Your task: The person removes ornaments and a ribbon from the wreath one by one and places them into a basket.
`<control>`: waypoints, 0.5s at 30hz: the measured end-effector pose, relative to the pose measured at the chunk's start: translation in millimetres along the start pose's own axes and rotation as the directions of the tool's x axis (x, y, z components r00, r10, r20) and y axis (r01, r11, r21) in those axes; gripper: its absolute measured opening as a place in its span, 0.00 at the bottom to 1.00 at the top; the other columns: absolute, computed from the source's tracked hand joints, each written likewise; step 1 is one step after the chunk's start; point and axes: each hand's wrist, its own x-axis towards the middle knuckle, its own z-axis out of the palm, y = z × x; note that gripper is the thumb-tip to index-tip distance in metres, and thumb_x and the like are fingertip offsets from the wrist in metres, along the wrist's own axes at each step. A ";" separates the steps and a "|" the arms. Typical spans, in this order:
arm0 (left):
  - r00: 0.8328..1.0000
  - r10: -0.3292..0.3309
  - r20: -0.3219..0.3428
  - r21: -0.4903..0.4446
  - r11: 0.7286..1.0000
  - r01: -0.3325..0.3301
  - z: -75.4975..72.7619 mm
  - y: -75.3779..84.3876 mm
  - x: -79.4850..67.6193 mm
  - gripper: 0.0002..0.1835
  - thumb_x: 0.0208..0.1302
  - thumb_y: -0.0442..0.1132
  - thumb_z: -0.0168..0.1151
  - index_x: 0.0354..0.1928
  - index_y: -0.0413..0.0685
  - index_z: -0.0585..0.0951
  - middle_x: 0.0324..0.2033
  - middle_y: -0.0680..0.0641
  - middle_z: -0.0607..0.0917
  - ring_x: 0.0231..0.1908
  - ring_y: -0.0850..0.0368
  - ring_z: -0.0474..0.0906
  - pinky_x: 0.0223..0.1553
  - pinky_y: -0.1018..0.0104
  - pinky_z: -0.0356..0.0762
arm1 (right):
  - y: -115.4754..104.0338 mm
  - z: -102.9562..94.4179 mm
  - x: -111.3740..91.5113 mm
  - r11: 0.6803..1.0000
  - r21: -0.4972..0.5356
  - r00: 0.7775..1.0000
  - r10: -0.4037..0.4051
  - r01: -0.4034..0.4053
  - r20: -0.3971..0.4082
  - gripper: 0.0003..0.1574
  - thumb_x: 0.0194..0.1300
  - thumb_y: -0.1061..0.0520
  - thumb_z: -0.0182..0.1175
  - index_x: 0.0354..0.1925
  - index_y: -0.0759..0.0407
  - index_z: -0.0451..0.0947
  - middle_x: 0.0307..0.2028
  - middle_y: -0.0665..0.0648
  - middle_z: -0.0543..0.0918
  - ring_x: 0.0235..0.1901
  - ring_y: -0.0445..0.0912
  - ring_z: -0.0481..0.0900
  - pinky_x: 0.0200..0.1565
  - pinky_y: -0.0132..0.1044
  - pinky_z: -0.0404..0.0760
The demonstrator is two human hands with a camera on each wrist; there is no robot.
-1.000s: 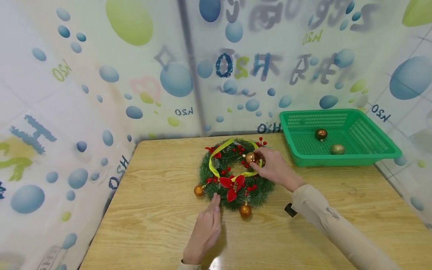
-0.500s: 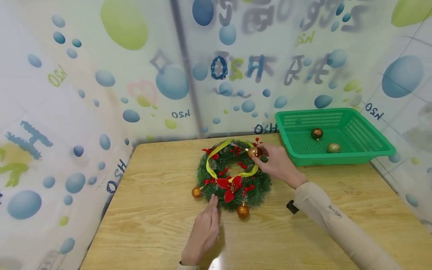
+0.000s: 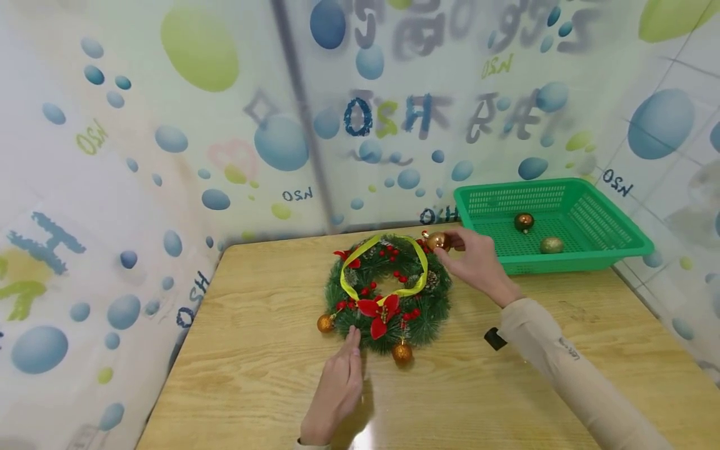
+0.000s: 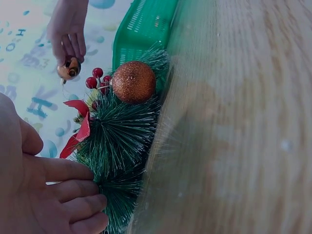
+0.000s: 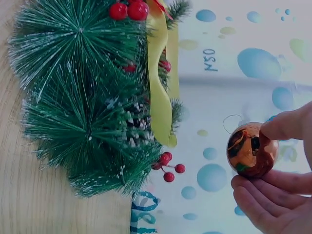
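Note:
A green Christmas wreath [image 3: 430, 322] lies on the wooden table, decorated with a red flower [image 3: 378, 315], red berries and a yellow ribbon [image 3: 423, 265]. Two orange glitter baubles [image 3: 402, 354] hang out at its near and left edges. My right hand [image 3: 478, 261] pinches a shiny copper bauble [image 5: 251, 151] between thumb and fingers, above the wreath's far right edge; the bauble's thin hanging loop points toward the wreath. With fingers straight, my left hand [image 3: 336, 389] is at the wreath's near edge, fingertips against the green needles [image 4: 117, 195].
A green plastic basket [image 3: 554, 265] stands at the back right, holding a dark copper bauble [image 3: 524, 222] and a gold one [image 3: 552, 244]. A small black object [image 3: 495, 339] shows beside the right sleeve. A patterned wall [image 3: 270, 212] rises behind the table.
My right hand has carried the copper bauble right and back, from over the ribbon to the wreath's far right edge. The left hand keeps its place; the head view shifts slightly.

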 end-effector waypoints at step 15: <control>1.000 0.009 -0.013 0.007 1.000 -0.009 1.8 1.4 -0.3 0.27 0.84 0.41 0.30 0.72 0.27 0.63 0.74 0.33 0.63 0.73 0.37 0.62 0.74 0.47 0.62 | 29.4 -22.2 0.3 0.998 0.007 0.993 0.058 -0.057 -0.104 0.24 0.66 0.56 0.67 0.53 0.73 0.79 0.44 0.72 0.86 0.42 0.64 0.86 0.46 0.59 0.88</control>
